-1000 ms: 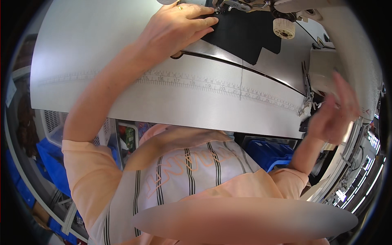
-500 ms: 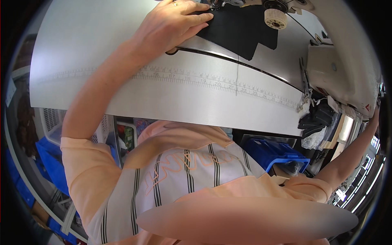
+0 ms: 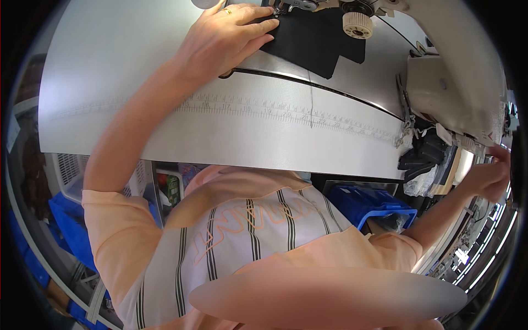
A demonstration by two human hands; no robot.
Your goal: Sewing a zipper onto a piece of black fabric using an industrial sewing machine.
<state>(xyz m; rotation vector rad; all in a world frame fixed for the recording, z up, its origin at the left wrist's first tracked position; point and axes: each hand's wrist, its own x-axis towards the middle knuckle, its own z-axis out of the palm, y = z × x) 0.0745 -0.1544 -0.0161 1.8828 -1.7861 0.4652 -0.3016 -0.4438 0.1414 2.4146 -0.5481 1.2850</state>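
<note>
1. Two hands are at work, and they sit well apart: your left hand (image 3: 223, 34) is up at the top of the view, your right hand (image 3: 489, 176) is far out at the right edge
2. Your left hand lies flat, palm down, fingers stretched out and together, pressing on the near-left edge of a black fabric piece (image 3: 316, 41); it pins the cloth rather than gripping it
3. That black fabric piece lies flat on the grey sewing table (image 3: 110, 82), under the sewing machine head (image 3: 308, 5) at the top edge, with its stepped lower edge pointing toward you
4. Your left fingertips (image 3: 267, 25) reach close to the needle area of the machine; a ring shows on one finger
5. Just right of the fabric's top edge sits a cream ribbed knob (image 3: 356, 25) on the machine
6. Along the table's front strip runs a printed ruler scale (image 3: 275, 104), between you and the fabric
7. Your right hand is stretched out to the side, beyond the table's right end, fingers pointing up toward a pale surface (image 3: 484, 132); whether it holds anything you cannot tell, since the rim bends and blurs it
8. Near the table's right end a dark bundle of cloth (image 3: 423, 154) hangs below a cream machine part (image 3: 434, 91)
9. Below the table edge a blue plastic crate (image 3: 374, 206) stands beside your right arm, and a white slotted basket (image 3: 71, 170) sits on your left
</note>
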